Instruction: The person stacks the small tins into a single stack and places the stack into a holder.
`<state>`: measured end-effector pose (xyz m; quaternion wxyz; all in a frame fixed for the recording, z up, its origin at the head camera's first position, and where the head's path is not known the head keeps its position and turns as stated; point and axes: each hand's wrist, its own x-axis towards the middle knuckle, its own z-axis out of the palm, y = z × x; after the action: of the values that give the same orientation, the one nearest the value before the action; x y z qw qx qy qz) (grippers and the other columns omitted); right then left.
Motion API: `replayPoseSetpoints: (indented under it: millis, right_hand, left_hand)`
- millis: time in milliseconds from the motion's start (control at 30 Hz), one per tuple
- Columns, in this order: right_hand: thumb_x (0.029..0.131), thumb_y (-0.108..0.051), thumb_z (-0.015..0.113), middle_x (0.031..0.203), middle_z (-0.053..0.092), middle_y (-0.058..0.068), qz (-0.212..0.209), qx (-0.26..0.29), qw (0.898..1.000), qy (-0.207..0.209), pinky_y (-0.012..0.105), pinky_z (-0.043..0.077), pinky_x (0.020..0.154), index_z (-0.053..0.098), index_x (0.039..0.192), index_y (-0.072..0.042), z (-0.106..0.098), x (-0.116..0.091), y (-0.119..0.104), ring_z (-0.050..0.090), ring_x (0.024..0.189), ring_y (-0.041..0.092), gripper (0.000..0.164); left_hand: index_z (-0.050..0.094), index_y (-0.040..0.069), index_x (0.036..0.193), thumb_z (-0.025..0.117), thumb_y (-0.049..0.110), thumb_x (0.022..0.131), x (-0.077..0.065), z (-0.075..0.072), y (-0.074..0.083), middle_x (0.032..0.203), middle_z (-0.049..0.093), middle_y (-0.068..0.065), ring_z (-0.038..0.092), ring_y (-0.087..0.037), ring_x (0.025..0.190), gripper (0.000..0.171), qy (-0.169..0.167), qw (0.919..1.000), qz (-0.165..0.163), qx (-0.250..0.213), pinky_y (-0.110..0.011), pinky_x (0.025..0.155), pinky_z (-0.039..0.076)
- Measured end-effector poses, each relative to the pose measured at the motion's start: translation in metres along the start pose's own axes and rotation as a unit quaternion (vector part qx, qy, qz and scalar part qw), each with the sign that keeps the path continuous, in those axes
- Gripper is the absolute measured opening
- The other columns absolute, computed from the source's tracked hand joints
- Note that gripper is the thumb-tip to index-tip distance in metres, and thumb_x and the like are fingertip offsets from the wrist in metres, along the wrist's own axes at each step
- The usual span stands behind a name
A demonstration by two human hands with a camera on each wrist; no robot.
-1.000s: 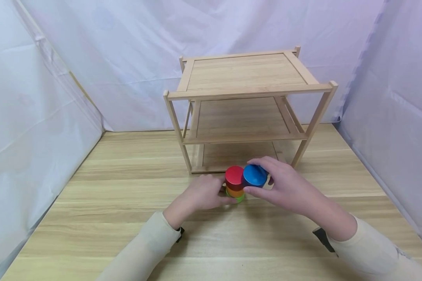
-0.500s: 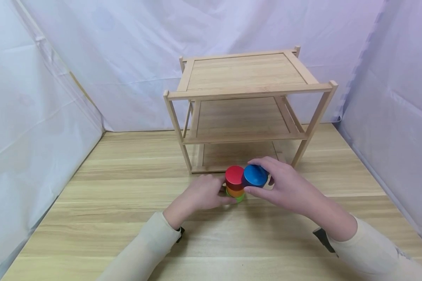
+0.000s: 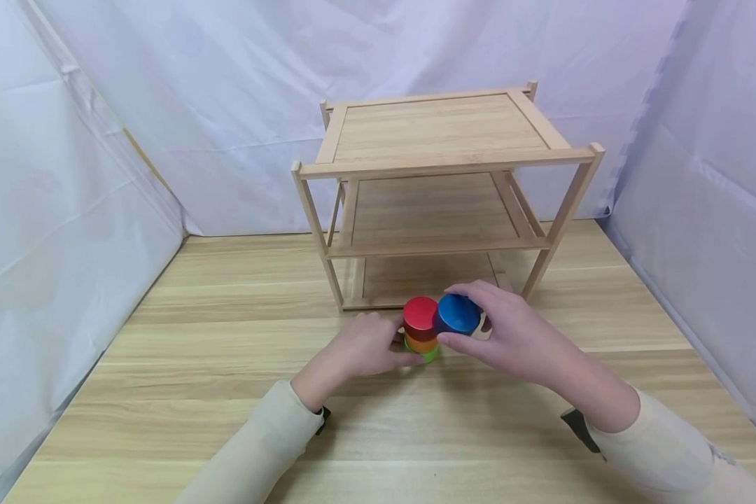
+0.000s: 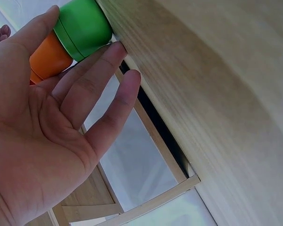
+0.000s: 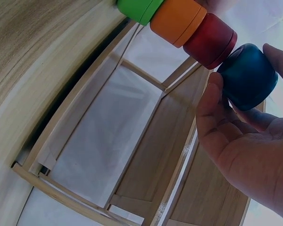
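Small round metal canisters with lids stand stacked in the head view: a green canister [image 4: 87,28] lowest, an orange canister [image 5: 177,21] on it, a red canister [image 3: 420,313] uppermost. My left hand [image 3: 367,343] holds the stack low down, thumb and index finger about the green canister; its other fingers stay spread in the left wrist view. A blue canister [image 3: 458,313] is gripped between the thumb and fingers of my right hand [image 3: 500,323]. It is tilted, off the table, its edge right at the red canister's upper right side.
Just behind the stack stands a three-tier wooden shelf [image 3: 447,133] on the wood-grain table [image 3: 227,315]. White cloth [image 3: 227,84] hangs behind and along both sides.
Almost nothing moves. The blue canister shifts very slightly in my right hand beside the red one, while my left hand stays on the stack.
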<state>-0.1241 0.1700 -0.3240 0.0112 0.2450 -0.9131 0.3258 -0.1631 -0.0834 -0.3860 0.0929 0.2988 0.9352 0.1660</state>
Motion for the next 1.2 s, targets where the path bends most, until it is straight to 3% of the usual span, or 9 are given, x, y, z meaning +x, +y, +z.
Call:
replayPoseSetpoints:
  millis: [200,633,933,1200]
  right_hand:
    - [0.092,-0.037,0.086,0.134,0.068,0.006,0.006,-0.001,1.0,-0.001,0.034,0.063,0.082,0.063,0.139,-0.015,0.001,0.0,0.001,0.065,0.107,0.022,0.057]
    - [0.092,-0.043,0.084,0.132,0.069,0.006,0.008,0.005,1.0,-0.003,0.031,0.062,0.078,0.063,0.137,-0.014,0.002,0.001,0.003,0.065,0.103,0.02,0.058]
    - [0.092,-0.037,0.085,0.128,0.071,0.008,0.013,0.001,1.0,-0.023,0.024,0.06,0.075,0.065,0.137,-0.007,0.007,0.001,0.008,0.067,0.1,0.017,0.058]
    - [0.093,-0.041,0.084,0.133,0.069,0.009,0.02,-0.007,1.0,-0.012,0.03,0.061,0.078,0.063,0.139,-0.01,0.004,0.003,0.01,0.066,0.103,0.021,0.059]
  left_hand:
    - [0.071,0.017,0.127,0.08,0.051,0.093,0.0,0.0,-0.001,0.115,0.083,0.0,0.08,-0.016,0.1,0.048,0.003,0.9999,0.002,-0.011,-0.026,0.081,0.06]
    - [0.069,0.017,0.131,0.081,0.049,0.093,0.001,0.0,-0.006,0.121,0.081,-0.001,0.08,-0.016,0.104,0.051,0.0,0.9996,0.002,-0.029,-0.031,0.089,0.063]
    - [0.072,0.013,0.129,0.082,0.048,0.092,0.002,0.0,-0.008,0.117,0.082,-0.002,0.08,-0.017,0.103,0.052,-0.002,0.9995,0.001,-0.032,-0.032,0.088,0.063]
    - [0.071,0.013,0.129,0.083,0.047,0.092,0.002,0.0,-0.007,0.116,0.082,-0.002,0.08,-0.017,0.102,0.052,-0.004,0.9993,-0.004,-0.038,-0.031,0.088,0.063]
